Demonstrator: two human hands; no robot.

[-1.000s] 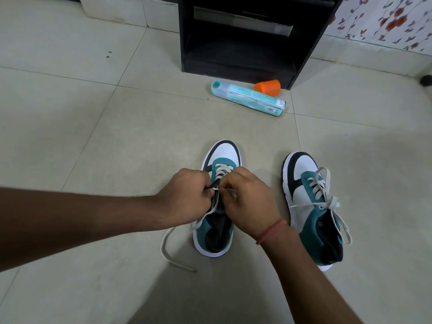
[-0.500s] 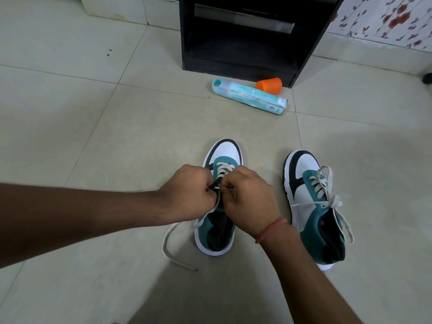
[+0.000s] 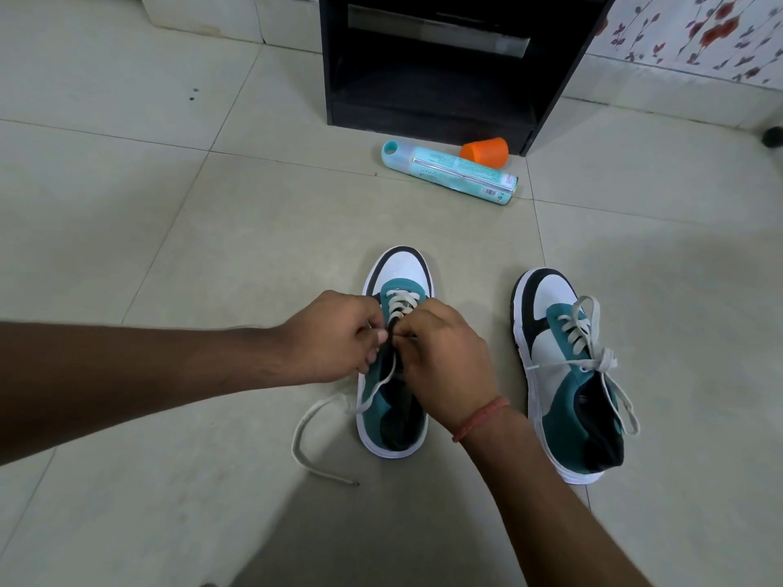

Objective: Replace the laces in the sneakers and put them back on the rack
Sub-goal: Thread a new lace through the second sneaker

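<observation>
Little was altered since a second before: both hands were kept at the same eyelets, and only the view was shifted slightly. Over the left sneaker (image 3: 396,366) the left hand (image 3: 334,338) was held with its fingers curled, pinching the white lace (image 3: 322,417); the right hand (image 3: 445,362), knuckles up, was pinched on the lace at the tongue, with a red thread band (image 3: 481,419) worn at its wrist. Both forearms were stretched in from the near edge.

Two sneakers were counted on the tiled floor (image 3: 169,247): the one being laced, and the right sneaker (image 3: 567,374), well apart and already tied in a bow. One loose lace end was trailed on the floor to the left. One teal spray can (image 3: 449,171) was laid on its side, with one orange cap (image 3: 485,151) just behind it, before the black rack (image 3: 445,65).

Open floor was left on the left side and between the sneakers and the can.
</observation>
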